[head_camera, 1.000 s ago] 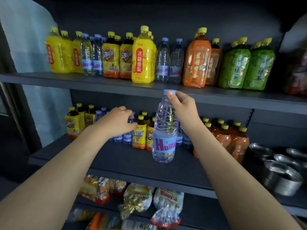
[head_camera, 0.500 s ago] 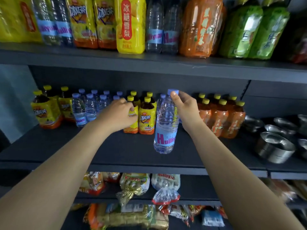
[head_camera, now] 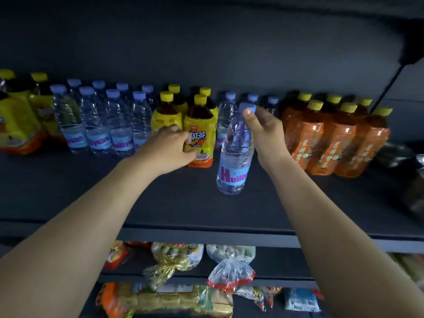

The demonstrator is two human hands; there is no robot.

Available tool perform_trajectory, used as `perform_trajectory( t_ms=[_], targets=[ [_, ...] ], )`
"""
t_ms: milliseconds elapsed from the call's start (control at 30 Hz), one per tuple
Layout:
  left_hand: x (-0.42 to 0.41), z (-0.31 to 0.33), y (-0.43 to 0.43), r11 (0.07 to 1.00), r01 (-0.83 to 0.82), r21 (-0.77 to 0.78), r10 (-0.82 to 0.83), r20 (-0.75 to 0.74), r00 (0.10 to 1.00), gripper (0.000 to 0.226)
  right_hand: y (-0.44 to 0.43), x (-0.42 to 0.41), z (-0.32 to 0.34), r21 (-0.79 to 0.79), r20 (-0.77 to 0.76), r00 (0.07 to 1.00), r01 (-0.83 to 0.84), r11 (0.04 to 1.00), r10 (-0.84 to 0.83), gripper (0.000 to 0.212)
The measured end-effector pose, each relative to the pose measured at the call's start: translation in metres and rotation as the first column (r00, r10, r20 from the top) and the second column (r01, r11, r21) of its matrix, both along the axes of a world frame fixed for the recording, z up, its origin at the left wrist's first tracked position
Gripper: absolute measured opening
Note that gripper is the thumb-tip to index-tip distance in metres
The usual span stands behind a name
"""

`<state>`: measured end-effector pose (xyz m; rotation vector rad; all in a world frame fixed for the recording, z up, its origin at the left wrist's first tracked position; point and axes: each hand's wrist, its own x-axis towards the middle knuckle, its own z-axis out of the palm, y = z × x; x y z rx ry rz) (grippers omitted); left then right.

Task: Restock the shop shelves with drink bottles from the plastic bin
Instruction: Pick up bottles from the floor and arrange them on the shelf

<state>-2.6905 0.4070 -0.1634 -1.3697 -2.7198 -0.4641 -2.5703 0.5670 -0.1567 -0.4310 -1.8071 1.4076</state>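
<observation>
Shelf (head_camera: 206, 210): left hand (head_camera: 167, 148) grips half-hidden tea bottle (head_camera: 166, 111); right hand (head_camera: 266, 134), water bottle (head_camera: 234, 166)

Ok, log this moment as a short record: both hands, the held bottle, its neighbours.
left hand: grips a tea bottle on the shelf
right hand: pinches the water bottle under its cap
water bottle: slightly tilted, base near the shelf, contact unclear
right of it: orange bottles
</observation>
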Motion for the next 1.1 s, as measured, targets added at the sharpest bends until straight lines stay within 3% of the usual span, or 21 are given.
perform_trajectory(
  t_ms=[267, 467, 600, 700, 867, 1000, 1100],
  targets=[
    [-0.031, -0.048, 0.042, 1.000, 0.007, -0.015, -0.007, -0.001, 1.000, 0.035, 0.049, -0.050, -0.030, 0.008, -0.038, 0.999, -0.037, 0.999, 0.037, 0.010],
    [-0.041, -0.061, 0.057, 0.998, 0.004, -0.065, -0.005, -0.005, 1.000, 0.039, 0.068, -0.075, -0.051, -0.039, -0.030, 0.999, -0.035, 0.999, 0.034, 0.029],
    [-0.041, -0.061, 0.060, 0.998, 0.005, -0.067, -0.006, -0.017, 1.000, 0.039, 0.071, -0.085, -0.054, -0.039, 0.021, 0.999, -0.042, 0.998, 0.043, 0.027],
    [-0.037, -0.060, 0.057, 0.995, 0.005, -0.100, -0.006, -0.008, 1.000, 0.040, 0.066, -0.083, -0.053, -0.027, 0.043, 0.999, -0.028, 0.999, 0.029, 0.048],
    [-0.030, -0.057, 0.049, 0.990, 0.007, -0.140, -0.005, 0.018, 1.000, 0.039, 0.064, -0.070, -0.061, -0.042, 0.156, 0.985, -0.062, 0.997, 0.067, 0.063],
    [-0.023, -0.054, 0.045, 0.992, -0.018, -0.125, 0.022, 0.035, 0.999, 0.039, 0.065, -0.059, -0.077, -0.030, 0.280, 0.956, -0.085, 0.996, 0.090, 0.059],
    [-0.019, -0.053, 0.046, 0.992, -0.023, -0.126, 0.028, 0.036, 0.999, 0.040, 0.065, -0.055, -0.090, -0.019, 0.305, 0.951, -0.054, 0.998, 0.057, 0.073]
  ],
)
